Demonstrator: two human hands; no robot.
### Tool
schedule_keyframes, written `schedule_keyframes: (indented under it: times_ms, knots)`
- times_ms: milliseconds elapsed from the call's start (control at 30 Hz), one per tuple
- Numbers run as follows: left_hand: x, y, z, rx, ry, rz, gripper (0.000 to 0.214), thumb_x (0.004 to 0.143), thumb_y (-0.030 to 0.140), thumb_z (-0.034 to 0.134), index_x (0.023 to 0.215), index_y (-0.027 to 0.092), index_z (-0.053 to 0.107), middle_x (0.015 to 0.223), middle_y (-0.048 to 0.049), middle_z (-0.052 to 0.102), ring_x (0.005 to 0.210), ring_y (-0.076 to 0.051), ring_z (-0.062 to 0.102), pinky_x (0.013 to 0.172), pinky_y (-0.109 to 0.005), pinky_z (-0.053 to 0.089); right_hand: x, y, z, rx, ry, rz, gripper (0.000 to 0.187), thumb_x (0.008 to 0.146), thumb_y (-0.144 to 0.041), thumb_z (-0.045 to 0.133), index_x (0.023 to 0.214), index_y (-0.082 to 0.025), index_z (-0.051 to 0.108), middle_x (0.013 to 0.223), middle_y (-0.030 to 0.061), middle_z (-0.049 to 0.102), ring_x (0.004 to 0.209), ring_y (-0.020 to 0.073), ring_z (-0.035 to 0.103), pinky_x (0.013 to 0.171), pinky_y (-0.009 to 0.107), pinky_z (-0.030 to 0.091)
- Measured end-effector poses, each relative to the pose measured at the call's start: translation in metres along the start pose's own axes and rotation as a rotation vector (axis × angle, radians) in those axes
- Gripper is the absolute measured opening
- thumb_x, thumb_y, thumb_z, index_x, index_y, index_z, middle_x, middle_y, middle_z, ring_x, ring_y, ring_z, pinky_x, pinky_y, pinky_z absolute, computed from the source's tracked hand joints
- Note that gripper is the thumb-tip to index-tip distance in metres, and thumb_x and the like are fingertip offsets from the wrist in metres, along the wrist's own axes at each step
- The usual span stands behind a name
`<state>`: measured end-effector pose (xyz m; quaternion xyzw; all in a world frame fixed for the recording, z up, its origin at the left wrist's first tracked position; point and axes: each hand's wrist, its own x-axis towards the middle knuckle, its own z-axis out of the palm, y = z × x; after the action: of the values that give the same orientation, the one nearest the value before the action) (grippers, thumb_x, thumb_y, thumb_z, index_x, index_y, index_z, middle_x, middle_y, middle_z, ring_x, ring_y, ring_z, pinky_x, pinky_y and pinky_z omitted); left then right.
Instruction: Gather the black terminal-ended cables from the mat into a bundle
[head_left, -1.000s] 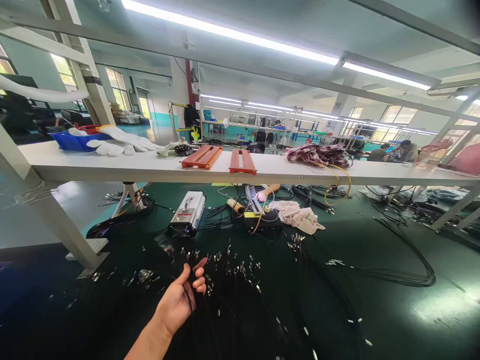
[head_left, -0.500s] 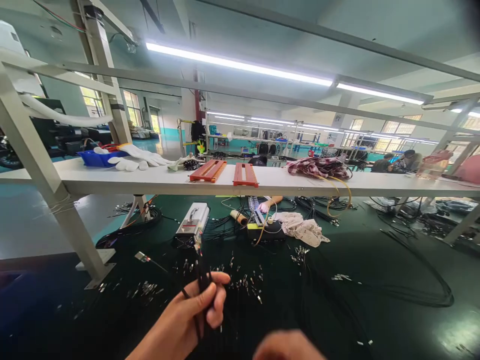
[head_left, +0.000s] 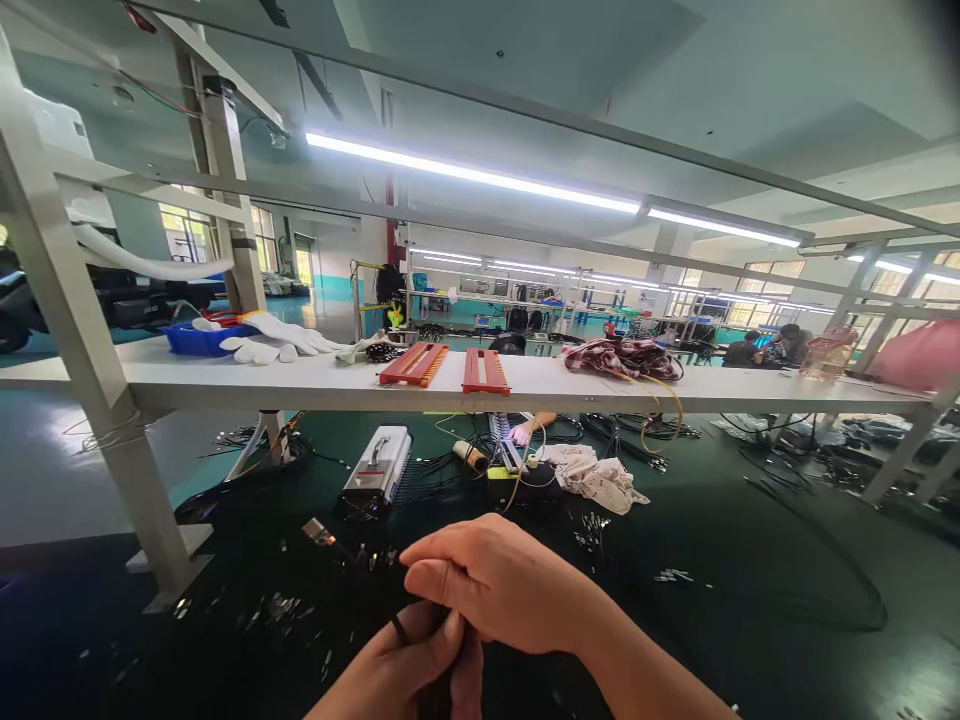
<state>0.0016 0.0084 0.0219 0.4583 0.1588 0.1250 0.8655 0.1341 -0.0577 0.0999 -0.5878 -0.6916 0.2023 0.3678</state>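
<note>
- A bundle of thin black wires (head_left: 442, 668) sits low in the centre of the view, pinched in the left hand (head_left: 409, 672), whose fingers are curled closed around it.
- The right hand (head_left: 499, 580) lies over the left, fingers bent down onto the same bundle — whether it truly grips cannot be told.
- One wire runs up-left to a small metal terminal (head_left: 321, 532).
- Beneath, the table (head_left: 750, 600) is dark green, glossy, strewn with loose silvery terminals and black cable loops.
- Further back: a silver boxy device (head_left: 375, 465), a crumpled pale cloth (head_left: 596, 475).
- Above, a white shelf (head_left: 315, 382) carries two orange ribbed trays (head_left: 446, 366) and white gloves (head_left: 274, 340) — a long factory hall behind.
</note>
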Motion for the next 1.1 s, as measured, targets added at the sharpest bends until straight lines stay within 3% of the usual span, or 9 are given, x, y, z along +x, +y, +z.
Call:
schedule_keyframes:
  times_ms: [100,167,267,367,567,767,900,1000,1100]
  knots:
    - [0.000,0.003,-0.002,-0.017,0.002,0.029,0.020,0.085,0.031,0.061,0.086,0.013,0.070,0.068,-0.0064,0.061,0.065,-0.017,0.057,0.066,-0.029,0.044,-0.004,0.019,0.001,0.196,0.181,0.083,0.057,0.086,-0.044,0.061,0.138,-0.029,0.043,0.126,0.0051,0.060,0.102,0.0221,0.061,0.079,0.029,0.048]
    - [0.005,0.001,-0.004,-0.061,-0.022,0.037,0.024,0.082,0.024,0.064,0.103,0.014,0.069,0.080,-0.0089,0.065,0.077,-0.020,0.059,0.075,-0.032,0.046,-0.006,0.030,0.006,0.307,0.299,0.154,0.071,0.080,-0.048,0.067,0.141,-0.025,0.038,0.128,0.0080,0.058,0.106,0.0220,0.058,0.081,0.029,0.048]
    - [0.016,-0.007,-0.007,-0.051,-0.059,-0.012,0.033,0.065,0.012,0.070,0.098,0.009,0.073,0.088,-0.0149,0.069,0.089,-0.027,0.062,0.081,-0.036,0.045,-0.010,0.042,0.020,0.462,0.203,0.275,0.050,0.078,-0.050,0.068,0.118,-0.022,0.062,0.091,0.0038,0.067,0.064,0.0124,0.058,0.054,0.021,0.043]
    - [0.025,-0.012,-0.010,0.002,-0.076,-0.035,0.032,0.055,0.012,0.074,0.086,0.006,0.075,0.079,-0.0162,0.071,0.081,-0.030,0.064,0.068,-0.033,0.044,-0.016,0.047,0.032,0.699,0.151,0.341,0.028,0.080,-0.044,0.067,0.087,-0.017,0.070,0.055,-0.0044,0.052,0.039,0.0053,0.038,0.038,0.017,0.030]
    - [0.018,-0.018,-0.017,0.104,-0.065,0.008,0.040,0.073,0.028,0.073,0.110,0.015,0.069,0.105,-0.0133,0.069,0.105,-0.030,0.059,0.084,-0.035,0.044,-0.022,0.052,0.036,0.807,0.368,0.294,0.028,0.088,-0.043,0.057,0.087,-0.016,0.063,0.083,0.0056,0.069,0.061,0.0123,0.057,0.048,0.019,0.041]
    - [0.020,-0.040,-0.030,0.113,-0.048,-0.009,0.046,0.072,0.038,0.075,0.111,0.015,0.068,0.106,-0.0150,0.069,0.105,-0.034,0.061,0.084,-0.038,0.047,-0.021,0.049,0.035,0.739,0.430,0.292,0.023,0.090,-0.037,0.057,0.086,-0.016,0.064,0.079,0.0048,0.071,0.077,0.0159,0.061,0.072,0.026,0.044]
    - [0.022,-0.036,-0.038,0.183,0.167,0.002,0.044,0.068,0.041,0.079,0.101,0.013,0.071,0.101,-0.0141,0.071,0.103,-0.033,0.062,0.087,-0.038,0.050,-0.023,0.058,0.036,0.908,0.501,0.227,0.026,0.090,-0.040,0.056,0.087,-0.015,0.061,0.070,0.0027,0.064,0.079,0.0178,0.062,0.080,0.031,0.044]
    - [0.023,-0.027,-0.043,0.048,0.319,0.093,0.061,0.054,0.044,0.087,0.104,0.015,0.069,0.108,-0.0142,0.070,0.111,-0.034,0.058,0.092,-0.040,0.051,-0.026,0.066,0.042,1.021,0.567,0.217,0.028,0.089,-0.044,0.056,0.087,-0.016,0.058,0.064,-0.0031,0.051,0.056,0.0106,0.051,0.063,0.027,0.044]
    - [0.024,-0.020,-0.038,0.070,0.348,0.252,0.066,0.057,0.044,0.085,0.113,0.016,0.066,0.115,-0.0126,0.068,0.119,-0.031,0.054,0.099,-0.033,0.047,-0.028,0.066,0.050,0.979,0.523,0.254,0.031,0.087,-0.047,0.058,0.091,-0.017,0.057,0.062,-0.0063,0.042,0.047,0.0061,0.035,0.048,0.022,0.035]
